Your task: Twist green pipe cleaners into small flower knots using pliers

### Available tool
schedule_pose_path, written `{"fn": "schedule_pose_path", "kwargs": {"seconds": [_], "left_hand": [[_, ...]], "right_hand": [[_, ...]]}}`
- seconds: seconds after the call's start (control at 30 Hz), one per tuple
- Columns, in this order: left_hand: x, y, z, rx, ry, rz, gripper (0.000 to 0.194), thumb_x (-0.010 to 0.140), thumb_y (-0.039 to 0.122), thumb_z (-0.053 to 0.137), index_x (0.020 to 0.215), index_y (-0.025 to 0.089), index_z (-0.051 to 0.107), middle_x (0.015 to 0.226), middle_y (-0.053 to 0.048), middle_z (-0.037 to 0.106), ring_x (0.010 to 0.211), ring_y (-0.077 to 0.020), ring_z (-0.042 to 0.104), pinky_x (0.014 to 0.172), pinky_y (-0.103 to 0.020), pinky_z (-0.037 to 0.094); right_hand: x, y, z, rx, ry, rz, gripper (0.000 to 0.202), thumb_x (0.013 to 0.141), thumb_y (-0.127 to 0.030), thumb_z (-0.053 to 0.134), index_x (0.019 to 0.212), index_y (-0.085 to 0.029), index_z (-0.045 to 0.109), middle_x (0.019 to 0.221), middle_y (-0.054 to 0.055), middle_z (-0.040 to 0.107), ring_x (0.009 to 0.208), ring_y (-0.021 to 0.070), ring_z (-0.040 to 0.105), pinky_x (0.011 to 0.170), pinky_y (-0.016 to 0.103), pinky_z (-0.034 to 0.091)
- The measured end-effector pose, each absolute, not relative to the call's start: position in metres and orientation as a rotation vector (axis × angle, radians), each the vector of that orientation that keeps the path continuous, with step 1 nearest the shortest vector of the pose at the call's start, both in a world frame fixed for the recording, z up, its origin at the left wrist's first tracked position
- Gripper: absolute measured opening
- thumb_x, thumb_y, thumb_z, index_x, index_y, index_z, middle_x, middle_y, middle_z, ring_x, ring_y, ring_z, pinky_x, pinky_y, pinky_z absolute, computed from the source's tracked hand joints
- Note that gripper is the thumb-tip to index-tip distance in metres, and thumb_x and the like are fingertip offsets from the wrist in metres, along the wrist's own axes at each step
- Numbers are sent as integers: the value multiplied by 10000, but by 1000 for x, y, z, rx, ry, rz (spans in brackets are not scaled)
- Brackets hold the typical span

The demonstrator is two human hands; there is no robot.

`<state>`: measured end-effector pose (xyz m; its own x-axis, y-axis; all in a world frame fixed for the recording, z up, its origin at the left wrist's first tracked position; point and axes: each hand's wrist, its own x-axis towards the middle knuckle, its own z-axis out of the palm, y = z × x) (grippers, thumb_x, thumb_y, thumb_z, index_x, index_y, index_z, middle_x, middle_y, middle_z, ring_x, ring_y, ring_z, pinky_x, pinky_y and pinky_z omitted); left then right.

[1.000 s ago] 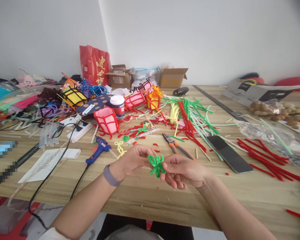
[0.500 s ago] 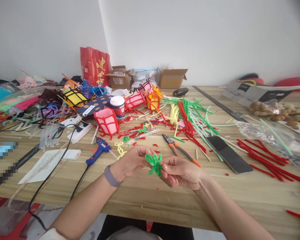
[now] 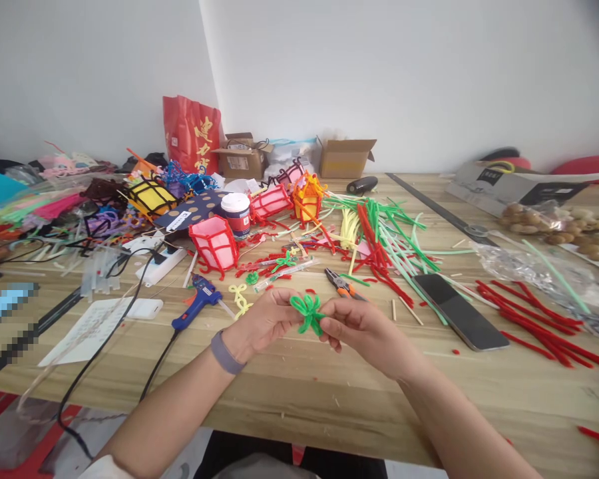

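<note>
The flower (image 3: pixel 307 313) sits between the left hand (image 3: pixel 262 322) and the right hand (image 3: pixel 367 326), above the table (image 3: pixel 289 406). Left of them lies the glue gun (image 3: pixel 197 305), with the sheet (image 3: pixel 87 318) farther left and the power strip (image 3: pixel 164 267) behind. The pliers (image 3: pixel 340 282) lie just beyond the right hand; the phone (image 3: pixel 460 311) lies to its right. Behind the glue gun stands a lantern (image 3: pixel 214 245), the tub (image 3: pixel 235 219) just behind it. At the back, the bag (image 3: pixel 192 136) stands left of two boxes (image 3: pixel 347 158).

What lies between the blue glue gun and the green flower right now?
In the head view, going right from the glue gun: a pale stick, yellow looped pieces, then the left hand, its fingers on the green flower.
</note>
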<state>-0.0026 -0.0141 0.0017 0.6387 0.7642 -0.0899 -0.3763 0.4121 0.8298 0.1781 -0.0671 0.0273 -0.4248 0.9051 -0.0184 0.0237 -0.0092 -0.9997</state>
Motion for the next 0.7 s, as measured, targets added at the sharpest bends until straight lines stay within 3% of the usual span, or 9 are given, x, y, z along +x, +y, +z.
{"fn": "schedule_pose_path", "kwargs": {"seconds": [0.27,0.43,0.57,0.7], "left_hand": [[0,-19,-2,905,458,678,308,538,309,858,722,127,691,671,-11,659,598,-113,581,612,-228,438],[0,-17,0,834,447,740,279,481,212,872,675,135,687,655,6,655,576,-87,567,597,-199,435],[1,-16,-3,762,466,709,305,493,228,872,724,130,699,657,3,660,541,-73,561,561,-186,433],[2,-17,-6,769,470,646,318,489,259,880,708,121,695,638,-2,654,535,-75,566,563,-188,440]], "right_hand": [[170,-73,27,-947,-1545,1495,359,769,-504,667,653,-176,577,588,-4,582,530,96,466,527,241,382],[175,-70,26,-1054,-1653,1341,382,776,-534,638,669,-168,616,626,20,612,544,111,534,521,243,442],[181,-66,25,-1097,-1704,948,266,840,-419,598,981,-202,661,838,50,677,681,137,605,592,249,487],[179,-65,24,-1099,-1800,851,146,858,-299,556,822,-197,654,732,22,645,632,126,584,571,236,467]]}}
